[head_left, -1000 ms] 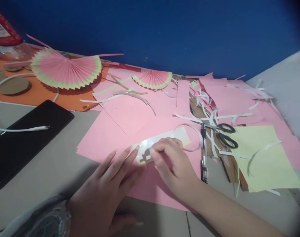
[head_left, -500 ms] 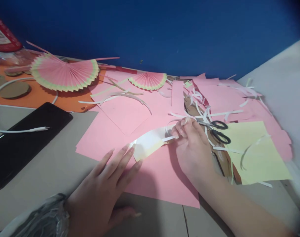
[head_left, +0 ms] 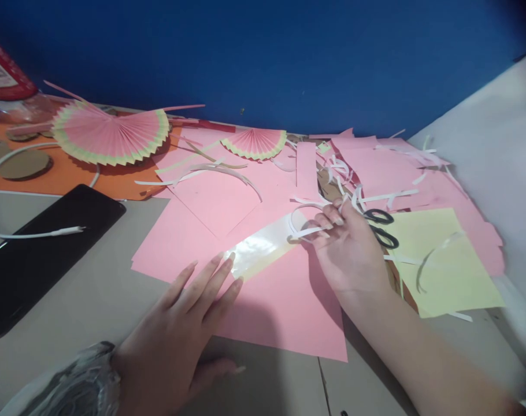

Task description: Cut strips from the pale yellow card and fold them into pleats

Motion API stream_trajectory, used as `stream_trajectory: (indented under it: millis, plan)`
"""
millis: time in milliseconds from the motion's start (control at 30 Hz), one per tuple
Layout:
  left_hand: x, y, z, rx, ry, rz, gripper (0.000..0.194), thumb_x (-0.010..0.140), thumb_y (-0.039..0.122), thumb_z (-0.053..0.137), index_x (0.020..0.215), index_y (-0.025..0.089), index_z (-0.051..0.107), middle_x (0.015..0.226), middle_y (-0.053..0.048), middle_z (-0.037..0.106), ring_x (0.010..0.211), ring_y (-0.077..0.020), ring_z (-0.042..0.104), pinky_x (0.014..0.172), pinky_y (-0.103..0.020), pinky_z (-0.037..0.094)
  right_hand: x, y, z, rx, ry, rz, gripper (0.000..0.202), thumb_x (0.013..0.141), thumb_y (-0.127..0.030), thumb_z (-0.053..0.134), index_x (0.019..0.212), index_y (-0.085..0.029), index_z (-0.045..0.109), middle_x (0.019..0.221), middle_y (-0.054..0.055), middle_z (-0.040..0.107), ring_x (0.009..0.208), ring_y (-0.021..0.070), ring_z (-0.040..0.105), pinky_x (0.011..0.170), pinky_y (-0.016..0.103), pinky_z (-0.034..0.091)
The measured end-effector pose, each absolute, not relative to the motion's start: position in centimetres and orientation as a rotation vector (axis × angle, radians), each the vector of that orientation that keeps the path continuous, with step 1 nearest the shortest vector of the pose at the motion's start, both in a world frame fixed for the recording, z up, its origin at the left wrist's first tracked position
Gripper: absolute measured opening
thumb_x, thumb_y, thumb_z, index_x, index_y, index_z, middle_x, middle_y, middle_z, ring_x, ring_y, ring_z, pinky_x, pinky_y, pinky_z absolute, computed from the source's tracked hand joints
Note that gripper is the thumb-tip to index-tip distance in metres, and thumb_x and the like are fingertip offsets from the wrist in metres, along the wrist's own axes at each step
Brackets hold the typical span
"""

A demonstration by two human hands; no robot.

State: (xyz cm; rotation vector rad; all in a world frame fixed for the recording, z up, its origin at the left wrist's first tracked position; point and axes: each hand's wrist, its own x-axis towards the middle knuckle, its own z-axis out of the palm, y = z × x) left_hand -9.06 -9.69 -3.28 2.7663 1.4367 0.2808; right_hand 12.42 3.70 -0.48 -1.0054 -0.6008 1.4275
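My left hand (head_left: 180,329) lies flat with its fingers spread, fingertips on the left end of a glossy white strip (head_left: 260,245) with a pale yellow edge. That strip rests on pink paper (head_left: 289,306). Over its right end, my right hand (head_left: 349,242) is closed, palm partly up, on a thin curled white strip (head_left: 306,232). Black-handled scissors (head_left: 385,238) lie just right of my right hand, their blades hidden behind it.
A black phone (head_left: 50,254) and white cable (head_left: 63,231) are at the left. Pleated pink fans (head_left: 111,136) stand behind, near a blue wall (head_left: 263,58). Yellow paper (head_left: 445,266), cut strips and pink sheets (head_left: 388,173) lie at the right.
My right hand has turned its palm upward and moved slightly right with the thin strip. The glossy strip now lies flatter, its right end uncovered. My left hand has stayed on it.
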Motion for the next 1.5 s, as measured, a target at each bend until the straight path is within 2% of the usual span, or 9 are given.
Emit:
stream_trajectory:
  millis: [267, 467, 633, 767, 933, 1067, 1267, 1433, 1500]
  plan:
    - [-9.0, -9.8, -3.3, 2.693, 1.478, 0.345, 0.074, 0.082, 0.062, 0.047, 0.140, 0.016, 0.039, 0.148, -0.011, 0.036, 0.136, -0.0309, 0.028, 0.112, -0.046, 0.013, 14.6, 5.2, 2.1, -0.986, -0.456, 1.318, 0.029, 0.093, -0.021, 0.040, 0.065, -0.017, 0.048, 0.058, -0.007, 0.033, 0.047, 0.0049, 0.039, 0.041, 0.014, 0.036]
    - [-8.9, -9.3, -2.7, 2.613, 1.454, 0.504, 0.049, 0.084, 0.042, 0.054, 0.125, 0.015, 0.052, 0.134, -0.010, 0.051, 0.126, -0.0284, 0.040, 0.111, -0.048, 0.018, 16.4, 4.7, 4.0, -0.926, -0.672, 1.334, 0.020, 0.086, -0.017, 0.048, 0.068, -0.015, 0.055, 0.065, -0.003, 0.044, 0.053, 0.0051, 0.043, 0.045, 0.015, 0.043]
    - [-8.9, -8.7, -1.0, 2.484, 1.384, 0.605, 0.032, 0.085, 0.026, 0.053, 0.116, 0.018, 0.052, 0.120, -0.008, 0.055, 0.116, -0.0242, 0.043, 0.103, -0.044, 0.030, 16.5, 4.0, 5.8, -0.898, -0.858, 1.462, 0.019, 0.083, -0.024, 0.053, 0.066, -0.019, 0.058, 0.064, -0.002, 0.042, 0.054, 0.0075, 0.043, 0.045, 0.019, 0.042]
    - [-8.5, -8.9, 0.5, 2.417, 1.431, 0.595, 0.026, 0.086, 0.023, 0.051, 0.112, 0.021, 0.053, 0.118, -0.006, 0.055, 0.114, -0.0230, 0.044, 0.095, -0.038, 0.039, 16.0, 3.7, 8.2, -0.906, -1.069, 1.565, 0.031, 0.090, -0.033, 0.043, 0.069, -0.020, 0.061, 0.062, -0.002, 0.039, 0.055, 0.0077, 0.040, 0.043, 0.020, 0.033]
    - [-7.1, -8.3, 2.4, 2.337, 1.487, 0.612, 0.035, 0.091, 0.030, 0.047, 0.125, 0.023, 0.045, 0.128, -0.004, 0.051, 0.120, -0.0196, 0.044, 0.097, -0.032, 0.040, 14.7, 3.4, 10.5, -0.843, -1.182, 1.682, 0.042, 0.094, -0.043, 0.035, 0.070, -0.018, 0.060, 0.058, -0.004, 0.033, 0.050, 0.0072, 0.034, 0.044, 0.020, 0.031]
    - [-5.1, -6.5, 3.4, 2.239, 1.406, 0.641, 0.057, 0.091, 0.040, 0.046, 0.141, 0.021, 0.026, 0.143, -0.007, 0.040, 0.131, -0.0247, 0.036, 0.108, -0.042, 0.032, 13.5, 2.6, 11.5, -0.744, -1.221, 1.741, 0.047, 0.096, -0.044, 0.031, 0.068, -0.017, 0.058, 0.057, -0.004, 0.036, 0.049, 0.0062, 0.033, 0.047, 0.020, 0.033]
    - [-2.0, -5.7, 3.1, 1.964, 1.092, 0.730, 0.057, 0.087, 0.048, 0.050, 0.135, 0.019, 0.036, 0.136, -0.009, 0.047, 0.127, -0.0236, 0.041, 0.103, -0.042, 0.040, 13.1, 1.3, 11.8, -0.703, -1.209, 1.807, 0.045, 0.092, -0.052, 0.041, 0.068, -0.019, 0.058, 0.057, -0.004, 0.035, 0.046, 0.0059, 0.033, 0.042, 0.019, 0.032]
    - [-1.1, -4.8, 2.5, 2.022, 0.912, 0.886, 0.045, 0.096, 0.021, 0.021, 0.138, 0.019, 0.035, 0.143, -0.007, 0.038, 0.135, -0.0179, 0.030, 0.111, -0.039, 0.031, 13.5, 0.9, 11.6, -0.748, -1.220, 1.836, 0.048, 0.088, -0.059, 0.041, 0.064, -0.021, 0.056, 0.056, -0.004, 0.035, 0.044, 0.0069, 0.031, 0.040, 0.020, 0.031]
    - [-1.4, -4.1, 2.2, 2.052, 0.884, 0.901, 0.046, 0.093, 0.013, 0.020, 0.135, 0.018, 0.040, 0.142, -0.006, 0.039, 0.135, -0.0165, 0.030, 0.111, -0.037, 0.031, 13.6, 0.9, 11.6, -0.750, -1.224, 1.830, 0.047, 0.088, -0.060, 0.042, 0.064, -0.021, 0.056, 0.055, -0.004, 0.035, 0.044, 0.0071, 0.030, 0.040, 0.020, 0.031]
